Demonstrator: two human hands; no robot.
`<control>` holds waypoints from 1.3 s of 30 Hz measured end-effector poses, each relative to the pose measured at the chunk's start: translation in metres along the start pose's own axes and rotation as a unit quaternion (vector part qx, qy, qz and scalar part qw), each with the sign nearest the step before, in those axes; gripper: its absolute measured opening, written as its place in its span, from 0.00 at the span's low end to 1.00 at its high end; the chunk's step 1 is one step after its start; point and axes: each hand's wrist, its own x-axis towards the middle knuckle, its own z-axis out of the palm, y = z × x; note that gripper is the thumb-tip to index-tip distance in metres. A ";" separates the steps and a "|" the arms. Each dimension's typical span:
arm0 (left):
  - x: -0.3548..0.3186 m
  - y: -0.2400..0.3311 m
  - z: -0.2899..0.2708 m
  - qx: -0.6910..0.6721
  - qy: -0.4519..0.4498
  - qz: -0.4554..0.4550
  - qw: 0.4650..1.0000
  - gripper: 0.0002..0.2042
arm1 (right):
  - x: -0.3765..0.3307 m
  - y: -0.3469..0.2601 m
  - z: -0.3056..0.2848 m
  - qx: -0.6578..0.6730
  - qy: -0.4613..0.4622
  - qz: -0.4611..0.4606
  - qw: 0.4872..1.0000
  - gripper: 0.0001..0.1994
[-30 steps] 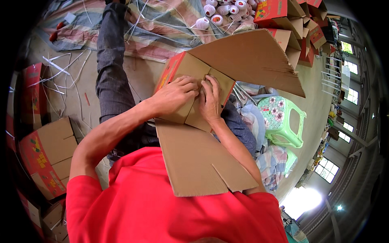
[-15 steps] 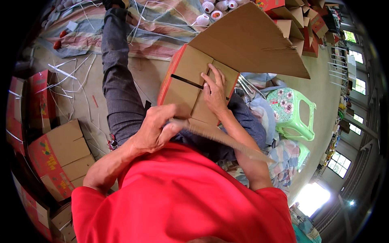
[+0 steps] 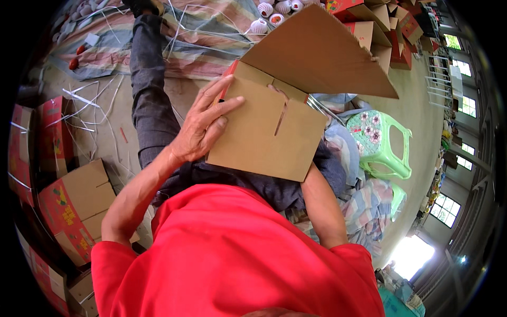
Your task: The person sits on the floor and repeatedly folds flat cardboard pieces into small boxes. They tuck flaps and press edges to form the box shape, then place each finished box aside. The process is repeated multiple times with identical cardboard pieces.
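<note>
A cardboard box (image 3: 228, 84) with red sides rests across my thighs. One long flap (image 3: 317, 53) stands up at its far side; the near flap (image 3: 259, 132), with a narrow slot cut in it, lies folded over the top. My left hand (image 3: 203, 121) presses on this near flap's left edge, fingers spread and open. Beneath the same flap goes my right hand (image 3: 278, 91). Only some of its fingers show past the far edge, stretched out over the inner flaps; the palm is hidden.
A green plastic stool (image 3: 388, 145) with a flowered seat stands at my right. Several red and brown boxes (image 3: 79, 206) lie at the left, more boxes (image 3: 369, 31) at the far right. White strapping strips (image 3: 95, 113) litter the floor; net-wrapped fruit (image 3: 259, 25) sits on a striped sheet (image 3: 195, 53).
The near flap has swung down over the inner flaps and now covers most of my right hand. My left hand has moved away from me with it and spread its fingers.
</note>
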 end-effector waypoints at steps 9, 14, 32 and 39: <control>0.019 -0.035 -0.024 0.203 -0.171 0.187 0.946 0.32 | 0.002 0.001 0.001 -0.019 -0.002 -0.028 0.999 0.26; 0.044 -0.036 0.001 0.148 -0.157 0.172 0.961 0.28 | -0.009 0.006 -0.006 -0.072 0.021 -0.049 0.996 0.26; -0.042 -0.042 -0.002 0.112 -0.213 0.102 0.965 0.27 | -0.087 -0.034 -0.075 -0.110 -0.081 -0.153 0.979 0.09; -0.058 -0.030 -0.002 0.107 -0.212 0.051 0.970 0.26 | -0.090 -0.034 -0.070 -0.087 -0.099 -0.160 0.978 0.09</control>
